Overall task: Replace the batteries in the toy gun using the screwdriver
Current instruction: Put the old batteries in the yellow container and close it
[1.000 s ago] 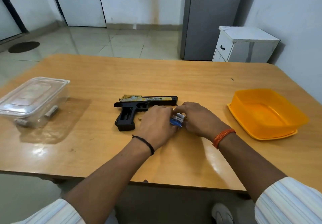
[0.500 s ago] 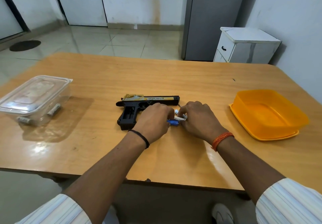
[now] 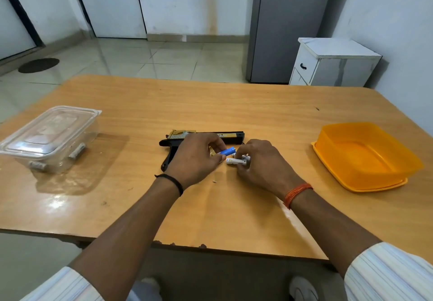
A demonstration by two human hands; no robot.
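A black and gold toy gun (image 3: 230,134) lies on its side in the middle of the wooden table (image 3: 234,104), its grip partly hidden behind my left hand (image 3: 195,160). That hand pinches a blue battery (image 3: 226,151) just in front of the gun. My right hand (image 3: 262,162) holds a white battery (image 3: 235,161) close beside it, with another small piece under the fingers that I cannot make out. No screwdriver shows.
A clear lidded plastic box (image 3: 50,136) with a few small batteries inside stands at the left. An open orange tub (image 3: 365,155) sits at the right. A tiny light speck (image 3: 214,181) lies on the table near my hands.
The batteries held together between both hands have been separated: the blue one now sits in my left hand, the white one in my right. Both hands shifted slightly.
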